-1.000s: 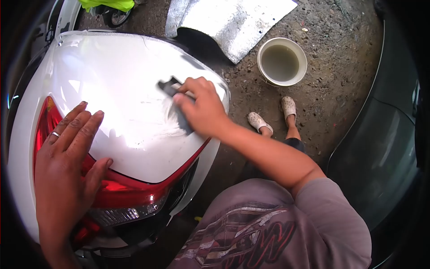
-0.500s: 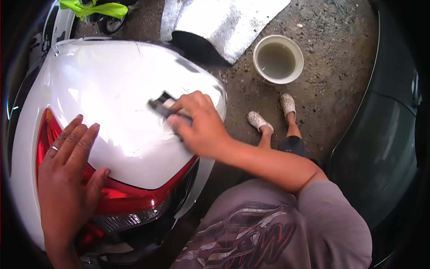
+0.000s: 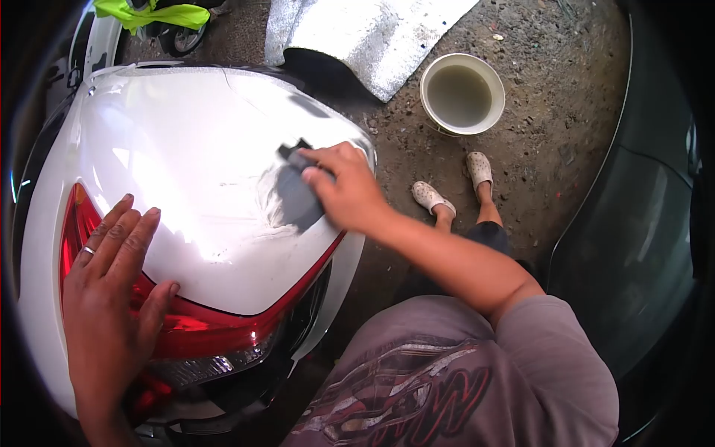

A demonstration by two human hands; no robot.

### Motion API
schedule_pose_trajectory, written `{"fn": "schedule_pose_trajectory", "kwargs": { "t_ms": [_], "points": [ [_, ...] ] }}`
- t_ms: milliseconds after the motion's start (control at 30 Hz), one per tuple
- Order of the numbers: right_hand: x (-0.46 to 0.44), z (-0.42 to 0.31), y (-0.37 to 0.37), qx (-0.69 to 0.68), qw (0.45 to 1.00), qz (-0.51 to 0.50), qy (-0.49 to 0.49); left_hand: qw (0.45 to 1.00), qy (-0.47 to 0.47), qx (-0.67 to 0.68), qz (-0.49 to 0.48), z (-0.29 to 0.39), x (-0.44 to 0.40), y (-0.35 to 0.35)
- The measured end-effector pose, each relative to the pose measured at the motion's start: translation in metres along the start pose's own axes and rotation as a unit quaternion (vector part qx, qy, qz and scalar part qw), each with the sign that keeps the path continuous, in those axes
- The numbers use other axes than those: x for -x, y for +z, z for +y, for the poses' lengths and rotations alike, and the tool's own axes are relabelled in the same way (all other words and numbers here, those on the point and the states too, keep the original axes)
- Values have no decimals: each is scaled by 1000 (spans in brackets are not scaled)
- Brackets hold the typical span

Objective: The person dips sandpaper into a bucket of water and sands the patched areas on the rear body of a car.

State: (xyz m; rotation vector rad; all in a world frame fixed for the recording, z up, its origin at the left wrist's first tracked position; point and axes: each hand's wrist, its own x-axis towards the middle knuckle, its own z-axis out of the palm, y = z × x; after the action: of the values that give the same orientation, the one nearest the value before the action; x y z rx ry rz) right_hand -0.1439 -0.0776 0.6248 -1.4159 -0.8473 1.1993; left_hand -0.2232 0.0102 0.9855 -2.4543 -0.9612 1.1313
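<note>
My left hand (image 3: 112,283) rests with its fingers stretched out over the red tail light (image 3: 212,328) and the edge of a glossy white vehicle panel (image 3: 179,149). A ring is on one of its fingers. Across the panel, toward its right side, my right hand (image 3: 346,186) grips a small dark block-shaped pad (image 3: 298,151) against the surface; its exact kind is hard to make out. Below the pad, a dark grey area (image 3: 298,201) shows on the white surface, with faint streaks along its left edge. I cannot tell whether it is shadow or a mark.
A white bucket (image 3: 497,100) of murky water stands on the dirt ground (image 3: 551,134). Beside it lies a silvery sheet (image 3: 357,37). A dark car body (image 3: 633,246) borders the right side. Bright yellow-green cloth (image 3: 175,15) hangs above a small wheel at upper left.
My right hand has slid the dark pad up and to the right across the panel, and the grey area now shows below it. My left hand stays nearly in place.
</note>
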Motion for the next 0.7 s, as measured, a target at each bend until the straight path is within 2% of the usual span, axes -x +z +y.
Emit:
{"fn": "schedule_pose_trajectory", "kwargs": {
  "t_ms": [33,67,167,200,267,333,400,467,500,533,567,633,700],
  "points": [
    [-10,3,-3,16,999,-2,49,1000,-5,-3,-3,0,2,1],
    [-3,3,-2,18,999,5,48,1000,-10,-6,-4,0,0,2],
    [39,-50,-8,-60,991,3,-121,1000,-4,8,-21,1,-3,-3],
    [48,-63,-12,-83,987,-16,-138,999,-2,9,-32,2,-3,-1],
    [35,-39,-6,-45,986,20,-162,1000,3,11,-22,-1,-5,0],
    [-10,19,-4,-19,999,-15,-29,999,-6,21,-27,-4,-4,-1],
    [-22,40,-16,-164,985,-15,60,999,-6,24,-31,-6,-11,-3],
    [-12,24,-46,-276,959,20,59,995,-16,76,-66,-2,-14,-2],
    [-10,19,-63,-342,929,32,138,994,-12,71,-77,-1,-14,0],
    [-10,27,-78,-441,885,44,145,992,24,73,-101,0,-18,2],
    [-5,30,-93,-459,872,58,161,988,60,74,-124,1,-23,1],
    [6,42,-116,-486,852,77,178,986,72,49,-143,12,-34,2],
    [17,60,-127,-465,863,62,185,980,93,-3,-179,31,-48,12]
  ]
}}
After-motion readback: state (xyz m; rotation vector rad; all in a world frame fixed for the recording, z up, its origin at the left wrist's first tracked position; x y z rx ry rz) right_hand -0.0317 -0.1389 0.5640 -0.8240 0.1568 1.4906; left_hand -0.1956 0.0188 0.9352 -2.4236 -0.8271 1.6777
